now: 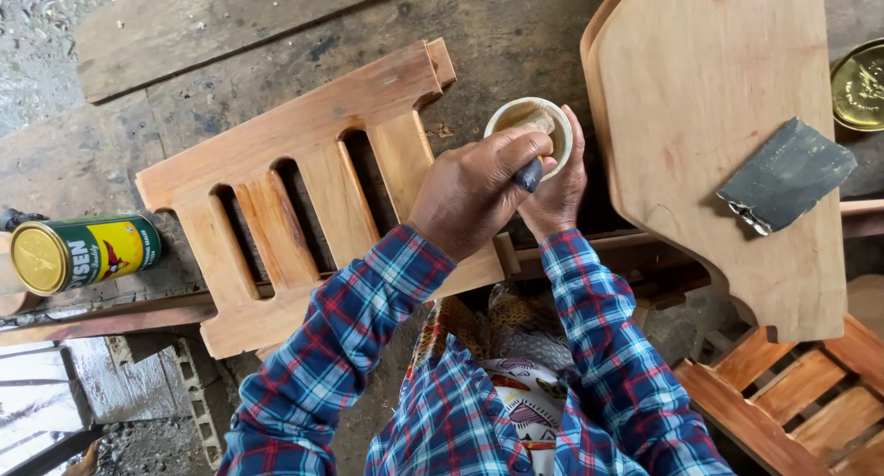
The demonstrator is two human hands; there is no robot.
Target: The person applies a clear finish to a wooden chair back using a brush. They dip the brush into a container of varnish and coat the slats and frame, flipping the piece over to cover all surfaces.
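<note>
Two hands meeting at chest height: left hand [479, 186] fisted around a dark-handled tool [529, 174] dipped into a small cup [529, 126], right hand [557, 195] cradling that cup from beneath, above a slatted wooden panel [304, 200]; sandpaper [787, 174] on a board [718, 117] rightward.

lit by soft, even daylight, bright without harshness. only faint, diffuse shadows under the slatted wooden frame [304, 200] and beneath the flat wooden board [718, 135]. mild sheen on the gold lid of the lying can [83, 252] and on the round tin lid [861, 85] at the right edge. pale glare off the wet patch at lower left. sharp focus across the middle; slight softness and wide-angle stretching toward the corners. no motion blur on the plaid sleeves [368, 338].
</note>
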